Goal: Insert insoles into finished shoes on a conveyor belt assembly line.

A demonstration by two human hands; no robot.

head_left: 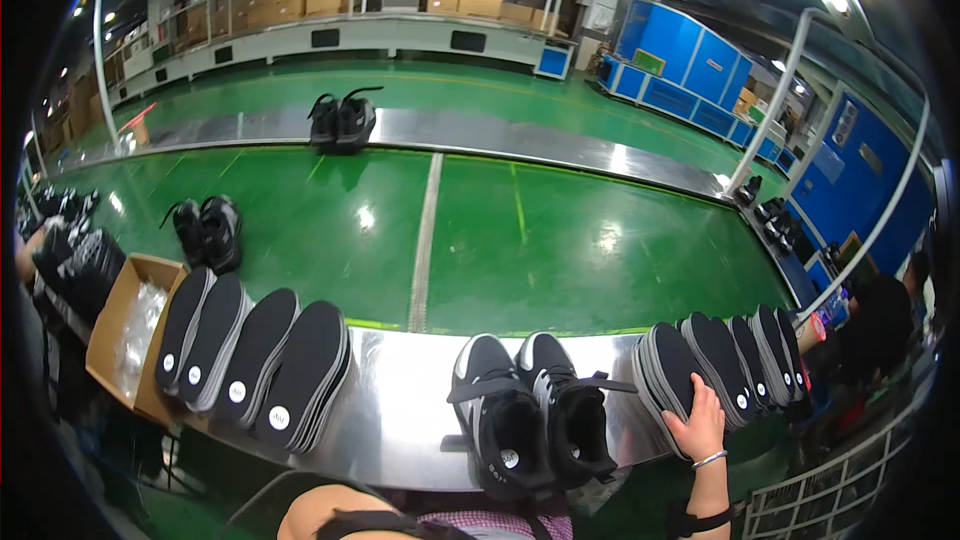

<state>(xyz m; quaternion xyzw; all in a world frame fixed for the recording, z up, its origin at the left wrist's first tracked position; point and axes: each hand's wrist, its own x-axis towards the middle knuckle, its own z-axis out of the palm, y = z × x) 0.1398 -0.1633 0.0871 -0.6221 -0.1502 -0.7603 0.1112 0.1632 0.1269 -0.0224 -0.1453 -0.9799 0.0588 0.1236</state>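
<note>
My right hand (700, 423) rests on a stack of black-topped grey insoles (660, 375), its thumb apart and fingers stretched over the stack's right edge. A silvery bangle circles that wrist. To its left, a pair of black and grey shoes stands on the steel ledge, toes pointing away from me: a left shoe (497, 420) and a right shoe (572, 410), straps loose at their openings. A round white label shows inside the left shoe. My left hand is out of sight; what looks like part of my left arm (325, 512) shows at the lower edge.
More insole stacks (312, 365) lie left on the steel ledge (400, 390), beside a cardboard box (110, 340) of clear plastic. Other insoles (712, 350) sit farther right. Shoes (210, 232) stand on the green belt (560, 250); another pair (342, 122) is beyond. Another person (880, 315) is at right.
</note>
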